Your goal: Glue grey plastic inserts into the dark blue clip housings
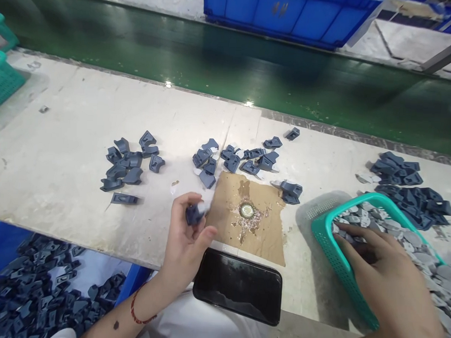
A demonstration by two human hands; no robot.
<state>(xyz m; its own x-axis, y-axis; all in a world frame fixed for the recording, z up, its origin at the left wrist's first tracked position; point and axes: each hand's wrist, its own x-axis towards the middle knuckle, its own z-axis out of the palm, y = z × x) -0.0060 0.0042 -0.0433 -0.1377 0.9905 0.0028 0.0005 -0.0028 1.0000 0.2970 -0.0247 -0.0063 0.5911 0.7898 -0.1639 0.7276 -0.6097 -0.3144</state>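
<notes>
My left hand (188, 236) is closed around a dark blue plastic part (194, 215), held above the table just left of a brown paper sheet (223, 228). A whitish piece at the part's right side is blurred. My right hand (388, 278) reaches into a teal basket (327, 227) full of flat light-grey pieces (411, 238). Its fingers are bent together among the pieces, and what lies at the fingertips is hidden. A small round metallic object (247, 210) rests on the paper, with wet-looking, glittery spots around it.
Loose dark blue parts (131, 160) lie in groups across the white table, with more piled (413, 195) behind the basket. A black phone (238, 287) lies at the front edge. A blue bin (133, 279) of parts stands lower left. Beyond runs a green belt (141, 43).
</notes>
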